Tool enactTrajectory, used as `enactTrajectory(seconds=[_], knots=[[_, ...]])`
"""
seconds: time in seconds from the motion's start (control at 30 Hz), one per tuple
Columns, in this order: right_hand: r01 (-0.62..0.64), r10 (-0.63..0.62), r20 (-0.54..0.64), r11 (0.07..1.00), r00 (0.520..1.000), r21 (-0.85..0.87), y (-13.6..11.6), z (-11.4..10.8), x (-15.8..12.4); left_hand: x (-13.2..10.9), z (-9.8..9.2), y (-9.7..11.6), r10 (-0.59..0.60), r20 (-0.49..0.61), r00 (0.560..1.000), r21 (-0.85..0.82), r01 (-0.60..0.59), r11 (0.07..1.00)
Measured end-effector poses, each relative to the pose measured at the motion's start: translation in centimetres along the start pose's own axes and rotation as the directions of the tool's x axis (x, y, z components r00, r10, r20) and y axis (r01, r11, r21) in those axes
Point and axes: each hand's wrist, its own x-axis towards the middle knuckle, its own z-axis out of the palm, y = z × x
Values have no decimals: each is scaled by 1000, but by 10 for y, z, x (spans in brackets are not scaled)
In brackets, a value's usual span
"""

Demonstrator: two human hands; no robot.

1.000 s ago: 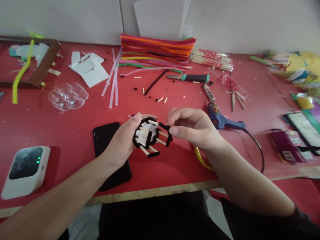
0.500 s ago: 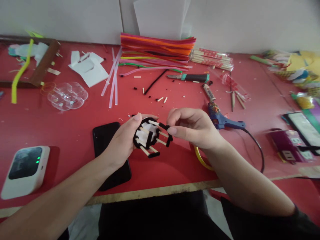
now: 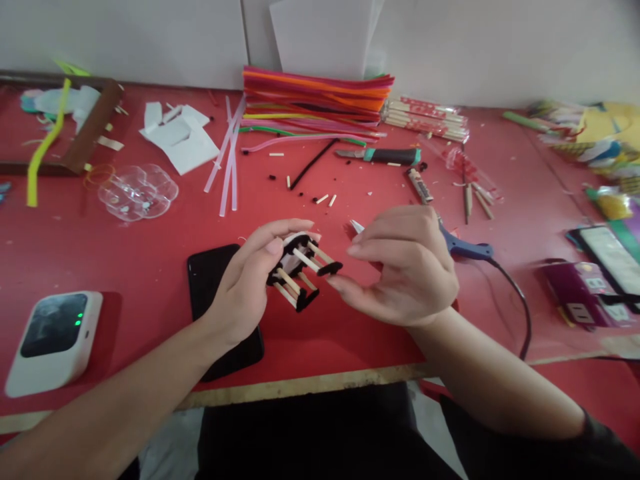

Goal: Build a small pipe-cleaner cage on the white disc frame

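Left hand: the left hand [image 3: 250, 273] grips a small frame of pale wooden sticks and fuzzy black strips [image 3: 306, 260], thumb on its rim and the other fingers wrapped round the far side.
Right hand: the right hand [image 3: 407, 270] is loosely curled, thumb and fingertips parted with nothing visibly between them, just beside the frame's black end; whether the thumb touches that end I cannot tell.
Stick frame: held tilted over the glossy red tabletop [image 3: 320, 350], between the two hands, its sticks slanting down to the right.
Behind the right fingers: a silver pointed tip [image 3: 357, 227], the rest of it hidden.
Under the left wrist: a flat black phone [image 3: 204, 277], partly covered.
Right of the right hand: a blue plastic glue gun [image 3: 467, 248] with a black cable [image 3: 520, 303].
Beyond the hands: a thin fuzzy black stem [image 3: 314, 163] and a craft knife with a green-and-black handle [image 3: 393, 156].
Back edge: a bundle of red, orange and pink fuzzy stems [image 3: 315, 93].
Far left: a white rounded device with a dark screen [image 3: 53, 340].
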Motion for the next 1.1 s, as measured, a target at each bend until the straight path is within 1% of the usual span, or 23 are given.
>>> enactTrajectory(seconds=[0.1,0.2,0.53,0.83,0.93,1.0,1.1], knots=[[47,-46,18,995,999,-89,0,1,0,-2,1,2,16,18,1000,-26,-16,1000],[66,-65,14,991,998,-119,1,1,-2,-2,2,3,20,19,1000,-36,-20,999],[77,-76,27,997,997,-16,-2,1,-1,-3,0,0,19,32,999,-6,-19,1000],[60,-61,34,998,998,14,-2,2,-2,-3,-1,-1,0,21,1000,5,0,1000],[34,-34,12,999,999,34,0,3,-3,-1,2,3,-53,1,999,-31,53,998],[-3,3,-6,998,1000,64,1,3,-4,2,4,8,-140,-19,990,-107,137,985],[-86,87,-5,992,996,97,2,2,-4,7,6,16,-291,-21,956,-211,281,936]])
